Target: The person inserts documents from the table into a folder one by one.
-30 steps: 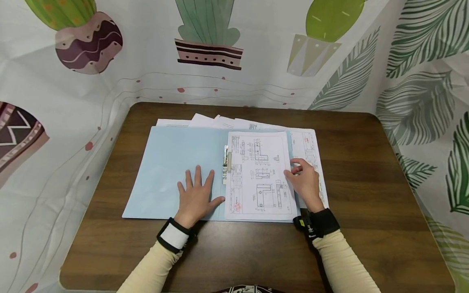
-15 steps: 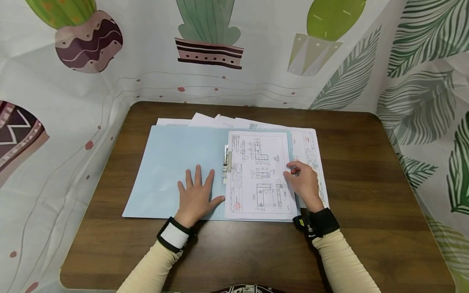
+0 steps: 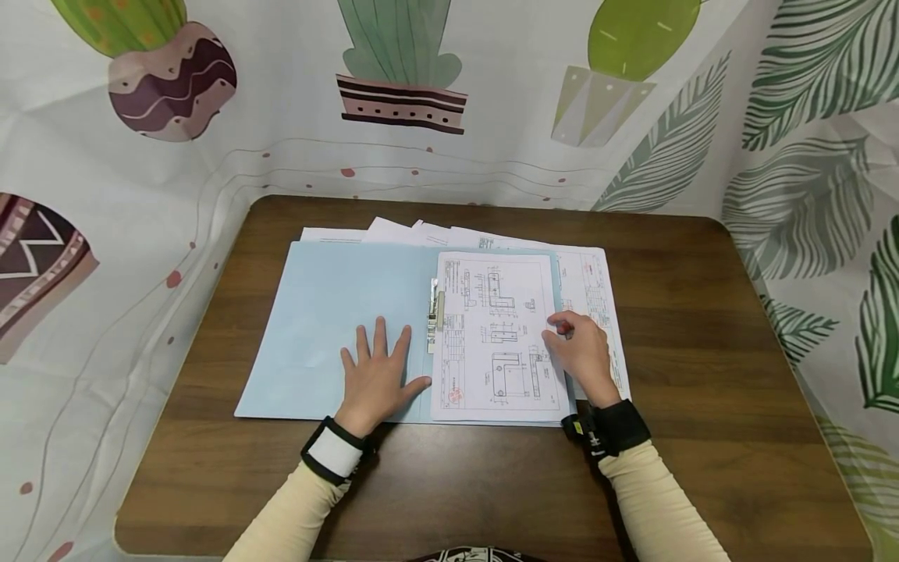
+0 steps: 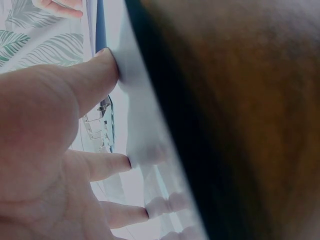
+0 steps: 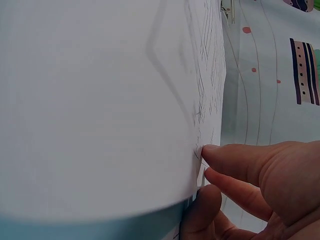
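**One folder, two hands, a fan of sheets**

One open blue folder [image 3: 330, 312] lies mid-table [image 3: 702, 312]. The left hand [image 3: 377, 375] lies flat on its cover, fingers spread, holding nothing. The right hand [image 3: 581, 351] pinches the right edge of the top drawing [image 3: 492, 336]. Several more sheets [image 3: 593, 285] peek from beneath, count unclear.

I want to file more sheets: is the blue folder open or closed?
Open. The blue folder lies spread flat on the table, left hand flat on its left half, clipped drawing sheet on its right.
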`<state>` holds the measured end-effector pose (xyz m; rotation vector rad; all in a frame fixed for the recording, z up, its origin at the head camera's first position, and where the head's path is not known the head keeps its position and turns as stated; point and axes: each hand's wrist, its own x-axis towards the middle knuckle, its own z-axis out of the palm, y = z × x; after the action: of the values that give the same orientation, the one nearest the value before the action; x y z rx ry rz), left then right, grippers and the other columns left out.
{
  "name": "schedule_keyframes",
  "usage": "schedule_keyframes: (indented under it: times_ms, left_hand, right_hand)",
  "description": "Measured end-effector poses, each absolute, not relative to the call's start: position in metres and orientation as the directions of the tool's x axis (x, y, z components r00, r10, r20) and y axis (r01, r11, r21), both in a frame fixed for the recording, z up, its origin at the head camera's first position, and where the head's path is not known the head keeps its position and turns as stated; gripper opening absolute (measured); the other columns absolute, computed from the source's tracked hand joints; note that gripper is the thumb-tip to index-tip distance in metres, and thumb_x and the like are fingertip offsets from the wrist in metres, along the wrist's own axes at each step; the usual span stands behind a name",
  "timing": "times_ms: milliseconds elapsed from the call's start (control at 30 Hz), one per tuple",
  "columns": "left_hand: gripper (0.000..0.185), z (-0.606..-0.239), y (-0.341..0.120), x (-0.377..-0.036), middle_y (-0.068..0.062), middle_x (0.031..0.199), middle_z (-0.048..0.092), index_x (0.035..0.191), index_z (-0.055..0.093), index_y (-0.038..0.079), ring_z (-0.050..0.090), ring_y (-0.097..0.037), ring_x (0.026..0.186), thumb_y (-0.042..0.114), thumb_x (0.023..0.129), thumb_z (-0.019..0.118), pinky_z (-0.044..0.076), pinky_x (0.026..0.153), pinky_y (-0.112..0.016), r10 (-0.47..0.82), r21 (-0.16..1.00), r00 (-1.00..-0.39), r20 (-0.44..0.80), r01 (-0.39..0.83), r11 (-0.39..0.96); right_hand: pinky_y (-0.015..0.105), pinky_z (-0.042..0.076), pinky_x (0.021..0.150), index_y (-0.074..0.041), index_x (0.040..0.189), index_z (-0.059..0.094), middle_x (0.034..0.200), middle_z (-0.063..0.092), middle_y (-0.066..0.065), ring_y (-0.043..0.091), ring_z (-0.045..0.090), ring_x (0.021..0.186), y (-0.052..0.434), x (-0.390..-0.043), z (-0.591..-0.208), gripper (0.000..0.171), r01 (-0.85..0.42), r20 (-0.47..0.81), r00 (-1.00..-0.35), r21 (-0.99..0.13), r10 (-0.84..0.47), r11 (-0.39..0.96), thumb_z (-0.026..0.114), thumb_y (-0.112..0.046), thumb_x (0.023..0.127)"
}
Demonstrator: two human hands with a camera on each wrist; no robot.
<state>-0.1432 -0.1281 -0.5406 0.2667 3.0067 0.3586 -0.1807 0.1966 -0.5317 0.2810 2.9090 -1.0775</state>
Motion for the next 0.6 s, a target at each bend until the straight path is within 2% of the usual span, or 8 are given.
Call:
schedule_keyframes:
  times_ms: [600]
  left_hand:
    - [0.095, -0.54, -0.1272, -0.1434, -0.035, 0.162, 0.024, 0.156, 0.045, 0.009, 0.016, -0.065, 0.145, 0.061, 0.083, 0.077, 0.02, 0.103, -0.084, 0.181, 0.243, -0.979, -0.088, 0.155, 0.958]
  right_hand:
    - [0.037, 0.041, 0.07, -0.004, 0.119, 0.073, 0.103, 0.065, 0.015, 0.029, 0.056, 0.087, 0.1967, -0.1803, -0.5322, 0.027, 0.17, -0.083, -0.985, -0.642, 0.152, 0.748, 0.073, -0.012, 0.094]
